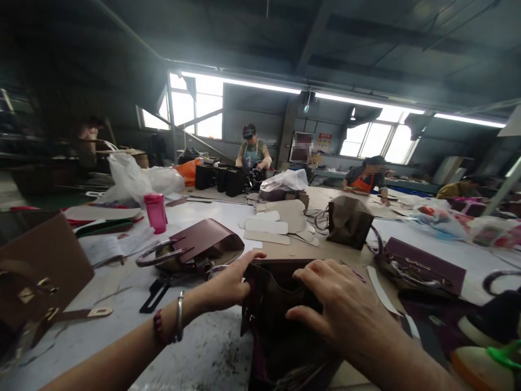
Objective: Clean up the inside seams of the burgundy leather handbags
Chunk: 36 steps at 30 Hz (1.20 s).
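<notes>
Dark bag sits nearer than pink bottle, to its right. Left hand at bag's rim, probably steadying it; grip can't be told. Right hand: thumb, fingers parted at the mouth, no pinch visible, perhaps spreading it.

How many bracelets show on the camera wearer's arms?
2, both worn behind the left hand: a silver bangle nearer the hand, and a dark red beaded bracelet farther back toward the elbow. No others show.
</notes>
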Each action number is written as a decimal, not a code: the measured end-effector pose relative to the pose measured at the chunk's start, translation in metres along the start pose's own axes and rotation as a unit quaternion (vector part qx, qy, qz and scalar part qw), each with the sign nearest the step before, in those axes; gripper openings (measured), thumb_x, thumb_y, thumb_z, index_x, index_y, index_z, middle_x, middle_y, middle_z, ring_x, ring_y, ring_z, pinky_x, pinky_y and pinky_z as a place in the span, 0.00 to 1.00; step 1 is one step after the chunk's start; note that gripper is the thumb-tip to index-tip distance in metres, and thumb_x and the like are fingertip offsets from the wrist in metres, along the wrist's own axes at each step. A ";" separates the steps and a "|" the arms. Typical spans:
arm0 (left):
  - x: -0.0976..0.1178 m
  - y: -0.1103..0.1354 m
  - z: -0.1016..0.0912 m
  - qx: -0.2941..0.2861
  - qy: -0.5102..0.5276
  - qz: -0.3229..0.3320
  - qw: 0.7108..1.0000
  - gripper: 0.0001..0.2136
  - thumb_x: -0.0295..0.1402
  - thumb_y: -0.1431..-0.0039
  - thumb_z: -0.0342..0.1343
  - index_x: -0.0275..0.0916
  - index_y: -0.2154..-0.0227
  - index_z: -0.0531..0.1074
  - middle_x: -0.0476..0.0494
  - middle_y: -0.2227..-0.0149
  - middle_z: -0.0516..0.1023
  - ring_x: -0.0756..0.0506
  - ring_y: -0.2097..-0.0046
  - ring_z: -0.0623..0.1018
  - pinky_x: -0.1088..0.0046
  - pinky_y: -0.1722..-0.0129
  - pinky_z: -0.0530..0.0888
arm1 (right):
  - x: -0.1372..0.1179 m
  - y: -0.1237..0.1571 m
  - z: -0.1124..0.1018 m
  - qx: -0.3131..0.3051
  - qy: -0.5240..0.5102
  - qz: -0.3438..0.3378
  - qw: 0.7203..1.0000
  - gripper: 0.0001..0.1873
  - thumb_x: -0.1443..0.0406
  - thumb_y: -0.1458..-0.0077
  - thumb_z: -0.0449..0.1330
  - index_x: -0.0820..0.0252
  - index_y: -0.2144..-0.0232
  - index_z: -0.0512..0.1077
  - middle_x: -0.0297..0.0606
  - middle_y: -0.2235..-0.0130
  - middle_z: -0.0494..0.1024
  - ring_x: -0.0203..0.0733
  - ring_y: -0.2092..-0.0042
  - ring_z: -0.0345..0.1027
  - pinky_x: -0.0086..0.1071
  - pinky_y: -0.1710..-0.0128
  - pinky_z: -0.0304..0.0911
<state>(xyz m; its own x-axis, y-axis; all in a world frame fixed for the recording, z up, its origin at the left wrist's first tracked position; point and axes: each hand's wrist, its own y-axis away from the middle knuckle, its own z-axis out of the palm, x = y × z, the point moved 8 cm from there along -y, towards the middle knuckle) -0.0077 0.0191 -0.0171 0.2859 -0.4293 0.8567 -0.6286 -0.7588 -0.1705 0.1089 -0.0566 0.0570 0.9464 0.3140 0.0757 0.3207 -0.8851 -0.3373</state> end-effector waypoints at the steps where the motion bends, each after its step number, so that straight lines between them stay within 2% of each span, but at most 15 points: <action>1: 0.001 0.000 -0.001 -0.016 0.005 0.005 1.000 0.25 0.25 0.53 0.48 0.39 0.49 0.54 0.43 0.51 0.64 0.45 0.51 0.65 0.71 0.52 0.63 | -0.003 -0.007 0.007 -0.018 -0.012 -0.003 1.000 0.13 0.58 0.59 0.62 0.55 0.68 0.70 0.36 0.67 0.72 0.45 0.63 0.63 0.35 0.64 0.56; 4: 0.000 0.001 0.000 -0.096 0.074 -0.016 0.993 0.32 0.25 0.57 0.55 0.40 0.47 0.51 0.44 0.46 0.58 0.44 0.46 0.60 0.70 0.47 0.58 | -0.005 -0.020 0.023 -0.051 -0.015 0.000 0.999 0.03 0.64 0.52 0.57 0.57 0.74 0.69 0.35 0.71 0.72 0.42 0.66 0.63 0.33 0.65 0.55; 6: -0.003 0.003 0.004 -0.143 0.152 -0.057 0.976 0.34 0.27 0.57 0.56 0.42 0.46 0.49 0.44 0.44 0.55 0.44 0.47 0.61 0.69 0.50 0.62 | -0.001 -0.025 0.029 -0.052 -0.014 0.007 0.999 0.06 0.67 0.49 0.53 0.58 0.75 0.69 0.35 0.71 0.72 0.41 0.67 0.63 0.32 0.66 0.54; 8: -0.006 0.004 0.006 -0.153 0.194 -0.085 0.965 0.31 0.31 0.53 0.54 0.43 0.46 0.49 0.44 0.44 0.55 0.43 0.49 0.63 0.68 0.55 0.66 | 0.006 -0.027 0.034 -0.053 -0.007 0.018 0.998 0.06 0.67 0.49 0.52 0.58 0.74 0.69 0.36 0.72 0.72 0.41 0.67 0.63 0.32 0.67 0.53; 11: -0.010 -0.001 0.002 -0.103 0.138 -0.100 0.980 0.27 0.37 0.49 0.51 0.40 0.46 0.52 0.41 0.48 0.63 0.43 0.55 0.68 0.67 0.58 0.67 | 0.011 -0.028 0.039 -0.052 0.020 0.033 0.998 0.07 0.67 0.49 0.52 0.58 0.73 0.69 0.37 0.72 0.73 0.42 0.68 0.64 0.32 0.68 0.53; 14: -0.011 -0.006 -0.002 -0.050 0.061 -0.080 0.994 0.23 0.38 0.48 0.49 0.37 0.49 0.59 0.41 0.54 0.69 0.44 0.57 0.69 0.68 0.57 0.66 | 0.011 -0.029 0.039 -0.046 0.044 0.043 0.997 0.07 0.67 0.49 0.51 0.58 0.73 0.69 0.37 0.73 0.73 0.43 0.69 0.65 0.33 0.69 0.52; 17: -0.011 -0.008 0.007 -0.070 0.094 -0.063 0.991 0.19 0.37 0.46 0.47 0.38 0.52 0.63 0.44 0.61 0.73 0.47 0.63 0.71 0.71 0.62 0.68 | 0.011 -0.030 0.040 -0.049 0.056 0.053 0.996 0.07 0.67 0.49 0.52 0.59 0.75 0.69 0.37 0.74 0.72 0.43 0.69 0.65 0.32 0.70 0.51; 20: -0.016 -0.007 0.013 -0.079 0.140 -0.083 0.984 0.18 0.37 0.45 0.46 0.39 0.53 0.65 0.47 0.68 0.74 0.49 0.70 0.71 0.74 0.69 0.68 | 0.012 -0.031 0.040 -0.049 0.062 0.052 0.995 0.06 0.67 0.50 0.52 0.58 0.75 0.68 0.37 0.75 0.72 0.43 0.69 0.65 0.32 0.70 0.51; 23: -0.014 -0.006 0.012 -0.063 0.140 -0.079 0.985 0.17 0.37 0.46 0.46 0.38 0.54 0.66 0.47 0.68 0.74 0.49 0.69 0.71 0.75 0.68 0.68 | 0.012 -0.032 0.041 -0.041 0.067 0.045 0.996 0.06 0.67 0.50 0.52 0.58 0.76 0.68 0.37 0.75 0.72 0.42 0.70 0.65 0.32 0.70 0.51; 26: -0.007 -0.008 0.009 -0.059 0.130 -0.048 0.989 0.17 0.37 0.45 0.46 0.39 0.54 0.66 0.47 0.65 0.74 0.48 0.65 0.71 0.75 0.65 0.68 | 0.011 -0.032 0.041 -0.032 0.073 0.045 0.996 0.06 0.68 0.50 0.52 0.59 0.76 0.68 0.37 0.75 0.72 0.41 0.70 0.65 0.30 0.70 0.51; 30: -0.005 -0.010 0.003 -0.015 0.096 -0.037 0.995 0.16 0.36 0.45 0.46 0.39 0.55 0.67 0.47 0.64 0.74 0.47 0.62 0.71 0.74 0.61 0.67 | 0.011 -0.033 0.042 -0.036 0.073 0.050 0.995 0.07 0.68 0.50 0.52 0.60 0.76 0.68 0.37 0.75 0.72 0.39 0.70 0.65 0.29 0.70 0.51; 36: -0.008 -0.014 -0.001 0.028 0.034 -0.052 0.998 0.14 0.36 0.46 0.46 0.34 0.64 0.72 0.45 0.71 0.75 0.48 0.70 0.71 0.77 0.71 0.66 | 0.014 -0.034 0.039 -0.035 0.067 0.056 0.996 0.07 0.67 0.49 0.51 0.60 0.76 0.68 0.37 0.75 0.72 0.40 0.70 0.65 0.30 0.70 0.51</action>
<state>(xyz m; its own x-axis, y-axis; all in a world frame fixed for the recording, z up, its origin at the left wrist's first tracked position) -0.0020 0.0334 -0.0210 0.2960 -0.3147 0.9019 -0.5569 -0.8240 -0.1047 0.1095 -0.0085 0.0327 0.9717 0.1673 0.1665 0.2098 -0.9353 -0.2848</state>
